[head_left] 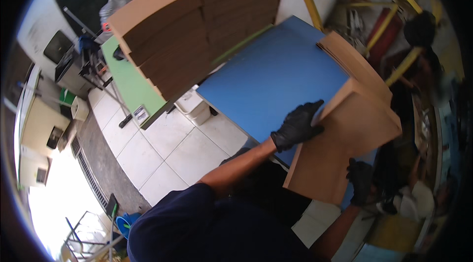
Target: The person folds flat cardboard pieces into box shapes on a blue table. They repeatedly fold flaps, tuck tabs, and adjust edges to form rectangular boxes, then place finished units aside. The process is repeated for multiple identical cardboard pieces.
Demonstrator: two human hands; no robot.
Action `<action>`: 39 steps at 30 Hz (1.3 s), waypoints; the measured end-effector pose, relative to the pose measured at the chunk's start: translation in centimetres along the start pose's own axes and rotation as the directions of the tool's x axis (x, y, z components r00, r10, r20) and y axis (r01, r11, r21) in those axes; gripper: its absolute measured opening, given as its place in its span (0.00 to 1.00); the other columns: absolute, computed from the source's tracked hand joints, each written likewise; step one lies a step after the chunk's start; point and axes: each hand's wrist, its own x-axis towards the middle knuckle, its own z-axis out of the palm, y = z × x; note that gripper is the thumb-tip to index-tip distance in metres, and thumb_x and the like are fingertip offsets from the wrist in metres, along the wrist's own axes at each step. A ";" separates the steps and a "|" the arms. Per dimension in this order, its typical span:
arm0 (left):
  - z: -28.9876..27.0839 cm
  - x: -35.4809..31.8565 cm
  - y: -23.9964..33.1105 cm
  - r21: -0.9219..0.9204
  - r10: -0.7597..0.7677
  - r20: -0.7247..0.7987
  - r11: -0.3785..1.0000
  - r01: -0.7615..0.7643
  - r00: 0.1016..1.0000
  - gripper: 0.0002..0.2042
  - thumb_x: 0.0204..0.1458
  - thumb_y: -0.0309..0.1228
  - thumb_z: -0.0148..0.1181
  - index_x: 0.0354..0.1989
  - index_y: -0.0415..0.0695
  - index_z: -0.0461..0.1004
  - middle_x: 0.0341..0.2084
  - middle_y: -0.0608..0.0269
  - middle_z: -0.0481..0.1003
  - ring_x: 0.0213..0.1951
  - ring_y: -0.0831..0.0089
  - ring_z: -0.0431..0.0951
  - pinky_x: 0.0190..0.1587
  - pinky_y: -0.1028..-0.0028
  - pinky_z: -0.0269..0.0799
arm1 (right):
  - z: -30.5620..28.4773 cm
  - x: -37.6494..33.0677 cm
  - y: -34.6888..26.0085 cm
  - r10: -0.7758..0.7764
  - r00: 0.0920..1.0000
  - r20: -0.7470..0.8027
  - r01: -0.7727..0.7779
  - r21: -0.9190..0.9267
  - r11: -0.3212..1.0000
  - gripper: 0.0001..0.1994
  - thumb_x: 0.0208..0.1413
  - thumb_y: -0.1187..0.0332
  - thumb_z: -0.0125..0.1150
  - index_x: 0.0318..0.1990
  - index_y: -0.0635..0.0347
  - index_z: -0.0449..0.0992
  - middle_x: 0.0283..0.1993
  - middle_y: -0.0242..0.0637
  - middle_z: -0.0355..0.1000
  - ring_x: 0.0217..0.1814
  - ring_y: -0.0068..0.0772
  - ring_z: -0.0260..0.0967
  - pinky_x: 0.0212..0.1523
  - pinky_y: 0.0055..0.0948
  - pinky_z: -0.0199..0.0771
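Two black-gloved hands grasp a stack of flat brown cardboard sheets [345, 148] over the near edge of a blue table [266, 79]: left hand [297, 126] clasps its left edge, right hand [362, 180] grips the lower corner. Taller cardboard stacks [187, 30] stand behind.

Tall stacks of flat cardboard [192, 25] rise at the far-left edge of the blue table [266, 79]. A white bin [193, 106] sits below that edge on the tiled floor [167, 153]. A green board [130, 82], perhaps another tabletop, lies left of the stacks.
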 end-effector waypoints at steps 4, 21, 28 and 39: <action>0.5 2.2 -0.3 -0.165 0.026 0.053 0.986 -0.017 0.998 0.32 0.51 0.35 0.70 0.65 0.39 0.70 0.52 0.44 0.78 0.51 0.51 0.81 0.54 0.60 0.77 | 0.0 2.9 4.4 -0.279 0.852 -0.443 0.287 -0.050 0.957 0.21 0.57 0.60 0.72 0.52 0.66 0.77 0.43 0.43 0.81 0.40 0.33 0.77 0.43 0.33 0.74; -3.2 0.2 -4.1 0.431 0.332 0.274 0.797 -0.424 0.902 0.38 0.47 0.17 0.62 0.72 0.50 0.63 0.66 0.50 0.68 0.64 0.49 0.70 0.64 0.54 0.69 | 2.4 4.2 8.9 -0.499 0.839 -0.218 0.532 0.133 0.836 0.29 0.61 0.82 0.52 0.70 0.55 0.69 0.69 0.42 0.69 0.65 0.42 0.72 0.63 0.39 0.75; -7.6 -9.4 -3.7 0.095 -0.071 0.518 0.995 0.025 0.852 0.50 0.49 0.29 0.71 0.79 0.42 0.44 0.76 0.45 0.51 0.75 0.46 0.54 0.75 0.52 0.53 | 1.7 -6.9 8.0 -0.400 0.910 -0.111 0.411 0.376 0.831 0.37 0.56 0.77 0.64 0.74 0.49 0.61 0.77 0.42 0.58 0.74 0.46 0.63 0.64 0.42 0.77; -1.6 -13.3 -6.9 0.264 -0.042 0.204 0.964 -0.014 0.978 0.43 0.49 0.42 0.72 0.73 0.41 0.59 0.69 0.48 0.66 0.71 0.56 0.65 0.76 0.42 0.38 | 9.5 -5.9 7.4 -0.626 0.740 -0.246 0.633 -0.059 0.772 0.42 0.44 0.71 0.80 0.70 0.45 0.68 0.78 0.46 0.54 0.79 0.52 0.54 0.71 0.47 0.70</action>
